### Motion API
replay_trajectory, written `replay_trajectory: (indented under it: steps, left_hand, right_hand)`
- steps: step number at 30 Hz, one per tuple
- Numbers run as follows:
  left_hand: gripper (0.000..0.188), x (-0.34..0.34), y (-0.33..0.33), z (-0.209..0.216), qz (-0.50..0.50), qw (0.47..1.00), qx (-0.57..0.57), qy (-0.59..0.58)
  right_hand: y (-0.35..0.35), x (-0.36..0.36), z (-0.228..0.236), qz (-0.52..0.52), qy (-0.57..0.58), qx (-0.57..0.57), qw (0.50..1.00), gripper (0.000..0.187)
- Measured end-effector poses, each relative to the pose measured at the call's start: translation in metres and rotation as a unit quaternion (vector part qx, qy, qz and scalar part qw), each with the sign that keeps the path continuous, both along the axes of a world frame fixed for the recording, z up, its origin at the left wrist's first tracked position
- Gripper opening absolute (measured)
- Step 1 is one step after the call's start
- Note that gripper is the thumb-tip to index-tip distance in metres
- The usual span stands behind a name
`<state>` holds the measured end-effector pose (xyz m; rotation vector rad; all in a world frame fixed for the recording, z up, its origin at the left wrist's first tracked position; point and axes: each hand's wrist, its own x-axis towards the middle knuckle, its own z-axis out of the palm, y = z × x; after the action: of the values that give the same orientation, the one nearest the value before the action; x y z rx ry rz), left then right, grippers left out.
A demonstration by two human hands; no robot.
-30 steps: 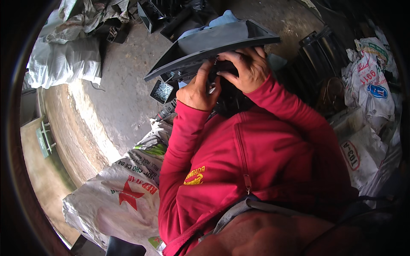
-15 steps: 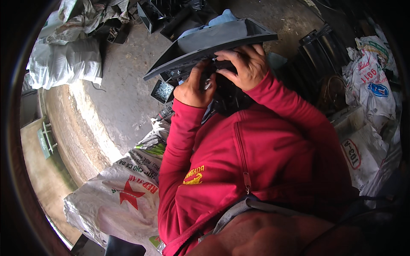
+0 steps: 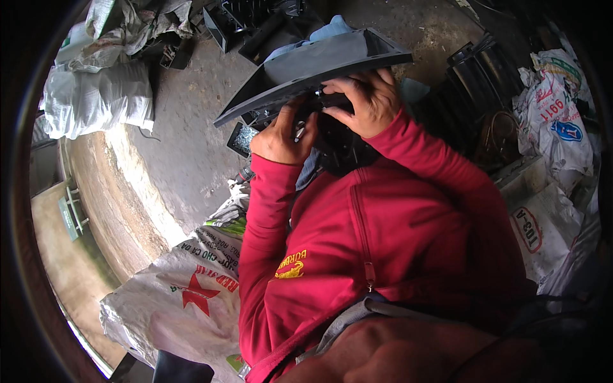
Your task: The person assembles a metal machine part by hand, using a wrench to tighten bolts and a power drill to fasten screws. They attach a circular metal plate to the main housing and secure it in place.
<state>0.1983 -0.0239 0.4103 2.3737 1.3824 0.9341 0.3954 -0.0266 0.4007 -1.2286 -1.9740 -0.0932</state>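
Observation:
A large black plastic part point(image 3: 332, 56), shallow and tray-like with a raised rim, is held tilted in front of my chest. My right hand point(image 3: 369, 101) grips its near edge, fingers behind it, with thumb and forefinger on either side of a dark slot. Close to that forefinger, a small shiny bolt end point(image 3: 319, 93) shows on the part. My left hand point(image 3: 284, 137) is curled just below the same edge, with silvery metal fasteners point(image 3: 299, 133) tucked in its fingers. Its fingertips are partly in shadow.
Beside my left wrist stands a small black bin of screws point(image 3: 244, 138), with a power drill point(image 3: 244, 175) nearer me. White sacks point(image 3: 172, 306) lie at the left, and more sacks point(image 3: 552, 121) at the right. Stacked black parts point(image 3: 482, 76) stand at the right; others lie beyond the held part.
My left hand has drawn slightly left and away from the bolt, its fingers parting a little from my right hand. The black part and my right hand have barely moved.

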Motion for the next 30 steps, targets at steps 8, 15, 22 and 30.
replay_trajectory:
  steps: [8, 15, 22, 30]
  left_hand:
    - [0.042, -0.003, 0.004, 0.004, -0.003, 0.999, 0.015, 0.043]
    - [0.046, -0.008, 0.009, 0.005, -0.006, 0.998, -0.02, 0.051]
    - [0.041, -0.008, 0.011, 0.005, -0.015, 0.996, -0.034, 0.078]
    - [0.04, 0.002, 0.009, -0.002, -0.009, 0.999, 0.009, -0.045]
  right_hand:
    - [0.001, -0.001, -0.006, -0.006, 0.02, -0.008, 1.0, 0.071]
    - [0.0, -0.002, -0.003, -0.005, 0.031, -0.005, 0.999, 0.067]
    - [-0.002, -0.002, -0.004, -0.013, 0.053, -0.008, 0.998, 0.065]
    - [-0.002, -0.007, 0.0, 0.005, 0.01, 0.028, 1.0, 0.067]
